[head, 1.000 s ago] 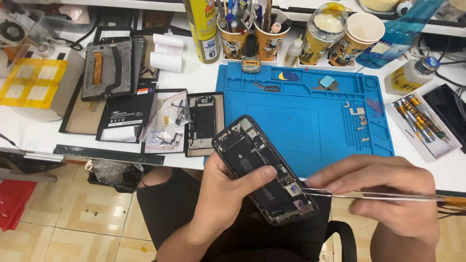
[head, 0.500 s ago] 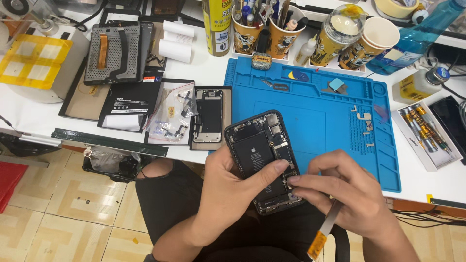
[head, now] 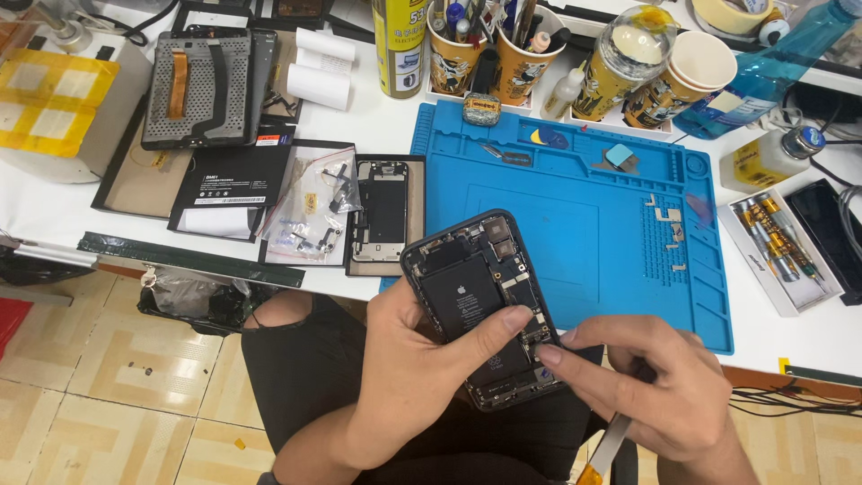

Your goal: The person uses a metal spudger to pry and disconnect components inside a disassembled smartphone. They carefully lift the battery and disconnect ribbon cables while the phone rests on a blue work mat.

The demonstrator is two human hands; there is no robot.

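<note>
An opened phone (head: 480, 305), its black battery and circuitry showing, sits tilted above the person's lap, near the blue work mat (head: 575, 224); the left hand (head: 413, 377) grips it, thumb across the battery; the right hand (head: 646, 377) pinches inside its lower edge, fingers also curled around a thin metal tool (head: 606, 445).

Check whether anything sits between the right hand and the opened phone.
Nothing visible does. The left hand holds the opened phone up over the lap, thumb across its battery. The right hand already has its fingertips at the phone's lower right edge, with a flat tool tucked in its palm.
</note>
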